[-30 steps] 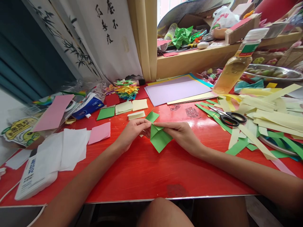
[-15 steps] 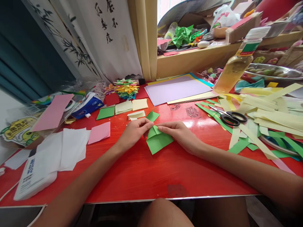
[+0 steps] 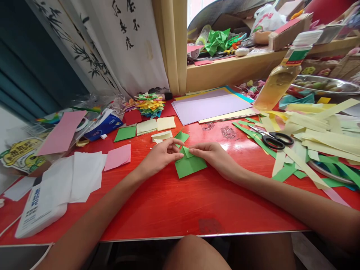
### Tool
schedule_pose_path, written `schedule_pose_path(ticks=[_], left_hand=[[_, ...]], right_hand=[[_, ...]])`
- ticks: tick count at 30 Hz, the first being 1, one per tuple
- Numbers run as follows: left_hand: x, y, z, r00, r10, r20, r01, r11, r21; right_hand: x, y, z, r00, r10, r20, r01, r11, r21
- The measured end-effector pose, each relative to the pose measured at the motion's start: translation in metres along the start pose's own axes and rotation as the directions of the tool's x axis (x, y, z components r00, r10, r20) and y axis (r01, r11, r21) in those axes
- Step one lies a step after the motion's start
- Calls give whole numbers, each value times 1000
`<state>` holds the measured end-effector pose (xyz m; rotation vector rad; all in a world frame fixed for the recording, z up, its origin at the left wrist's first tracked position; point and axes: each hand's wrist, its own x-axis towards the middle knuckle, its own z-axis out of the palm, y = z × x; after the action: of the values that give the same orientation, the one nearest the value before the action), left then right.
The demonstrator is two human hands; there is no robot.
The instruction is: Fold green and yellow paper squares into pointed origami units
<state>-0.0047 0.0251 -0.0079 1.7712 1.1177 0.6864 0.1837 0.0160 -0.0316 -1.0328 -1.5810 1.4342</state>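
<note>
right hand: thumb and fingers pinching folded green paper at its upper right | left hand: thumb at paper's left side, forefinger raised, grip cannot be told | paper: mid-worktop, back from near edge | scissors: toward right edge, among paper strips

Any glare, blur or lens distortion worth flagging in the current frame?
Head view throughout: pale glare on the red table beyond the right hand; window washed out at the top edge; bottle leaning, probably wide-angle stretch; edges of the green paper legible.
</note>
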Motion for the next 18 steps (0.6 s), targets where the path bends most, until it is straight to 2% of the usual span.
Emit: schedule_pose_path(ticks=[8,13,18], left_hand=[[1,0,-1,999,40,8,-41,998,50],[0,0,0,1000,-22,18,21,998,59],[-1,2,2,999,-45,-16,46,994,95]], right_hand=[[0,1,-1,1000,4,-5,-4,999,-47],[0,0,0,1000,3,-4,-3,995,-101],[-1,-1,0,1000,-14,19,17,989,-145]])
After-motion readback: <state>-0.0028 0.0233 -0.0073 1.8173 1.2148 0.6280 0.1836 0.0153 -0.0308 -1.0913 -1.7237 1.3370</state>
